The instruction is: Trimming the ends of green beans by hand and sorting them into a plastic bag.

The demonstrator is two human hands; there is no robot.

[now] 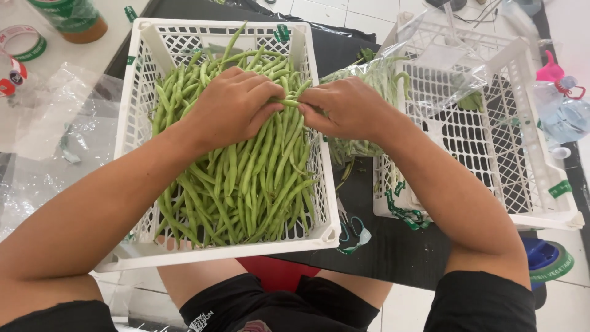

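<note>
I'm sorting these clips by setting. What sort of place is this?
Probably a vegetable packing station: a white crate heaped with green beans, a clear bag of beans on a second crate, and tape rolls.

A dark counter (393, 246) is carrying two white plastic crates side by side. The left crate (132, 123) is sticking out over the near edge; the right crate (528, 184) is lying beside it. Small scissors (351, 232) are lying between them, near a green tape strip (405, 215).
</note>
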